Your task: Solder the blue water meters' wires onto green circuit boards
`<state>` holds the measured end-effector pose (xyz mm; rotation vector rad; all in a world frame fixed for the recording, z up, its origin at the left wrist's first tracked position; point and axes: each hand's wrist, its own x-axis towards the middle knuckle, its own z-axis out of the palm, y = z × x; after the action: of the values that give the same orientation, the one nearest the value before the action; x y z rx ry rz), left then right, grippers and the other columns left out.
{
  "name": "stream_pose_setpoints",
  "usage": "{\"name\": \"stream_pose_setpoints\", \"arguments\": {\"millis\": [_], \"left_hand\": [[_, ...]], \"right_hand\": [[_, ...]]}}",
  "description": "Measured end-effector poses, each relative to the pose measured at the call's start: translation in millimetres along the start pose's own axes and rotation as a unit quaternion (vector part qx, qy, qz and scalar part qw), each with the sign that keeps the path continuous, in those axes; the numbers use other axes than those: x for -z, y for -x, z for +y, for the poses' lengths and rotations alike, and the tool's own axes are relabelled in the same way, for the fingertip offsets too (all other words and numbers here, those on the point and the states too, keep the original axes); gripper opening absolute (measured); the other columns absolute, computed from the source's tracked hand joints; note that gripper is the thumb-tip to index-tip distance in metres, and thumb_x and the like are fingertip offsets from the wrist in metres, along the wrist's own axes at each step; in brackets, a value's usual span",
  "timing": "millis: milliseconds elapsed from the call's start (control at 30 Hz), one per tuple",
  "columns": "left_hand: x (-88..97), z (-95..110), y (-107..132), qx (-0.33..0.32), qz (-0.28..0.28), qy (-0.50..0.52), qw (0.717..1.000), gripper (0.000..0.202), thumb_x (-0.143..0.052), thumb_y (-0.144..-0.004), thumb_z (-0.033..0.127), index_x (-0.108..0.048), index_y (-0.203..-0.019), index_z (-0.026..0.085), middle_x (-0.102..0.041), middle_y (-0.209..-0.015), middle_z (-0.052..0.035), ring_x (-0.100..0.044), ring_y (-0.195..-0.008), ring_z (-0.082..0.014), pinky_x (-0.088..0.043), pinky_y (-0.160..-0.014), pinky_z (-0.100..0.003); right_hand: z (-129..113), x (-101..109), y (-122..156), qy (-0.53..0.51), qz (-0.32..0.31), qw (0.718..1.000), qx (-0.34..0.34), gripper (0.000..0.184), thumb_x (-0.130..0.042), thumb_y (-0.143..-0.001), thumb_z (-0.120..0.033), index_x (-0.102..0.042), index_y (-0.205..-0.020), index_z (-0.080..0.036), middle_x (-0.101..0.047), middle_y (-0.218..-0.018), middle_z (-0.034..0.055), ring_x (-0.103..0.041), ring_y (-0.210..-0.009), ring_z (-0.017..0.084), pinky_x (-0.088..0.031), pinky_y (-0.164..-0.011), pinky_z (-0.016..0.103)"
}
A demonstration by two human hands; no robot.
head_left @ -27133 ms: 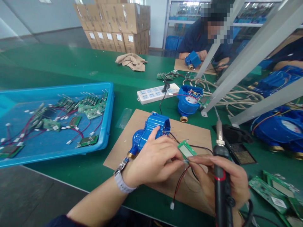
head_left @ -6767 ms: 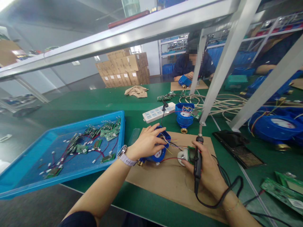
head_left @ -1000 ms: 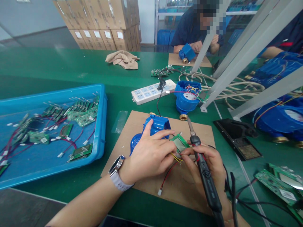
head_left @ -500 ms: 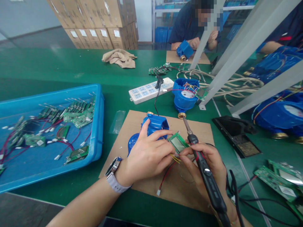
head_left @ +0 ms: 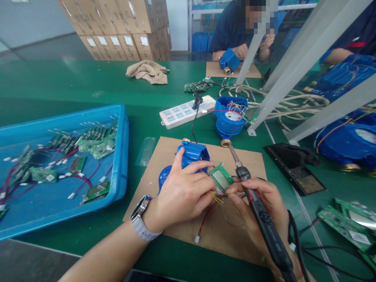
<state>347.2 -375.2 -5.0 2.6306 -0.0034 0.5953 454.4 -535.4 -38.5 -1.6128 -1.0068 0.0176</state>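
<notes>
Green and stiff, the board point(head_left: 221, 178), just beside the blue meter point(head_left: 192, 152) over the cardboard point(head_left: 158, 156), looks light, fragile, best held by its edges. Close together, the left hand point(head_left: 179, 192) seems to pinch yellow wires point(head_left: 217, 198); the right hand point(head_left: 276, 203) grips the iron point(head_left: 263, 215), fingertips at the board's lower corner. Room opens nearer the table's point(head_left: 96, 227) front edge.

Even indoor light, soft blur, wide-angle edge stretch

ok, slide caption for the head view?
Right fingers hold a soldering iron, left fingers at the edge of a green circuit board, over a cardboard sheet.
</notes>
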Motion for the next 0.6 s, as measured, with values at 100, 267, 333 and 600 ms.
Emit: {"name": "stream_pose_setpoints", "arguments": {"millis": [100, 267, 333, 600], "left_hand": [[-0.1, 0.8, -0.2, 0.014, -0.002, 0.003, 1.000, 0.010, -0.058, -0.083, 0.018, -0.060, -0.075, 0.022, -0.071, -0.075, 0.0070, -0.056, -0.118, -0.0153, 0.009, -0.117, -0.050], [0.8, 3.6, -1.4, 0.034, -0.008, 0.002, 0.999, 0.010, -0.057, -0.082, 0.018, -0.061, -0.074, 0.023, -0.071, -0.075, 0.0060, -0.057, -0.116, -0.0187, 0.015, -0.112, -0.058], [1.2, 5.1, -1.7, 0.044, -0.014, 0.001, 0.999, 0.011, -0.056, -0.081, 0.017, -0.060, -0.073, 0.023, -0.071, -0.075, 0.0050, -0.057, -0.117, -0.0204, 0.016, -0.110, -0.060], [-4.2, 8.4, -0.7, 0.058, -0.008, -0.027, 0.998, 0.009, -0.057, -0.080, 0.019, -0.056, -0.071, 0.021, -0.070, -0.076, 0.0056, -0.056, -0.118, -0.0183, 0.019, -0.111, -0.055]], "right_hand": [[1.2, 8.1, -2.2, 0.004, 0.027, 1.000, 0.014, 0.034, -0.066, -0.077, -0.009, -0.052, -0.105, -0.023, -0.066, -0.085, -0.0010, -0.065, -0.091, 0.018, -0.049, -0.091, 0.039], [12.6, 23.9, -6.8, 0.078, -0.053, 0.993, 0.072, 0.044, -0.069, -0.075, -0.013, -0.049, -0.113, -0.025, -0.067, -0.105, 0.0034, -0.063, -0.107, 0.024, -0.050, -0.094, 0.046], [18.8, 27.5, -5.4, 0.107, -0.105, 0.986, 0.075, 0.048, -0.068, -0.077, -0.017, -0.047, -0.119, -0.025, -0.063, -0.117, 0.0057, -0.059, -0.113, 0.024, -0.051, -0.094, 0.044], [21.2, 12.3, 2.6, 0.205, -0.105, 0.968, 0.102, 0.042, -0.065, -0.082, -0.021, -0.046, -0.119, -0.025, -0.060, -0.106, 0.0061, -0.061, -0.095, 0.021, -0.054, -0.072, 0.034]]}}
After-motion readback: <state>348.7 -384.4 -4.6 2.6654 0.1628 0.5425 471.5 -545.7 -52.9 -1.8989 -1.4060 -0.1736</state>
